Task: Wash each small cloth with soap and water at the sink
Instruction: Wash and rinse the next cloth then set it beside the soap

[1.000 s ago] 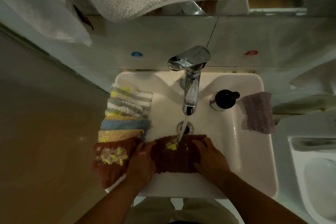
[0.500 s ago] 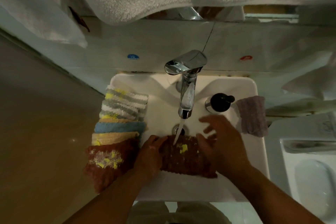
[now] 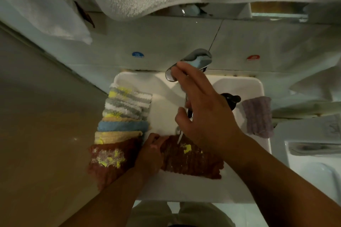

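The brown cloth (image 3: pixel 193 160) lies in the sink (image 3: pixel 184 190) under a thin stream (image 3: pixel 180 137), and the left hand (image 3: pixel 150 155) grips its 9 o'clock edge. The right hand (image 3: pixel 208 112), fingers spread, touches the tap lever (image 3: pixel 199 57) at 12 o'clock. Spare cloths (image 3: pixel 125 112) are stacked on the rim at 9 o'clock.

right hand (image 3: pixel 206 108) stretched forward, fingers straight; left hand (image 3: pixel 149 155) curled

Head cam, steep down-look, close over sink (image 3: pixel 184 190), single view
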Action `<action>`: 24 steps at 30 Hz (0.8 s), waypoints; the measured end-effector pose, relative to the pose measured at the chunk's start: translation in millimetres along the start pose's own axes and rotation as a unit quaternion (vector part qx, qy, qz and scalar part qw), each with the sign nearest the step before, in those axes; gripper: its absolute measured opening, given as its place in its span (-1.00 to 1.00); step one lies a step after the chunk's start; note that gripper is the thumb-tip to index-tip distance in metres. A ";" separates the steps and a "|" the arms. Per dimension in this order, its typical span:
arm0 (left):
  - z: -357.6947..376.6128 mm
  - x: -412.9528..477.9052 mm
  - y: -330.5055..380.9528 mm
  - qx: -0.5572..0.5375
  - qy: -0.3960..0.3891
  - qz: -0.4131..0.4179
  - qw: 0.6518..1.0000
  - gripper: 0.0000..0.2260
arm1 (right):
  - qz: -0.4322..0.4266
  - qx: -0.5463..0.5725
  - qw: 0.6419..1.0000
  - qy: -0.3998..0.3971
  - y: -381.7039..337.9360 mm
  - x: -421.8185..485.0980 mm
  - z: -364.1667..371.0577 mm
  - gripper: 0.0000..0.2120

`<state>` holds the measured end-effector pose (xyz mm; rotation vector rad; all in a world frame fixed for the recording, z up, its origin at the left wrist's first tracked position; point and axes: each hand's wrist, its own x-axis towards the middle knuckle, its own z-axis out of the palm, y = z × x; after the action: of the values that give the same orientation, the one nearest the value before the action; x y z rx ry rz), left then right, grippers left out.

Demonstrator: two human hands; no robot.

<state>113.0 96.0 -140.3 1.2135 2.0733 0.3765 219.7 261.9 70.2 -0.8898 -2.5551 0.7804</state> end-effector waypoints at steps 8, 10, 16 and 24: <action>3.3 -2.1 -6.3 -0.021 -0.004 0.001 1.000 -0.46 | 0.115 0.104 0.974 0.165 52.8 -74.7 19.2 -0.66; 4.5 -1.9 -8.1 -0.027 0.002 0.008 1.000 -0.46 | 0.256 0.098 0.947 0.167 86.3 -102.8 36.0 -0.58; 4.2 -1.0 -7.6 -0.004 -0.009 0.007 1.000 -0.47 | 0.399 0.168 0.885 0.170 152.8 -96.9 71.7 -0.29; 2.3 -1.9 -7.2 -0.015 -0.005 0.022 1.000 -0.43 | 0.273 0.147 0.939 0.152 196.1 -44.2 83.9 -0.25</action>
<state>110.6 90.3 -145.1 1.2415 2.0275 0.4201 306.4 329.3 -117.9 -1.5031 -1.8712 1.0437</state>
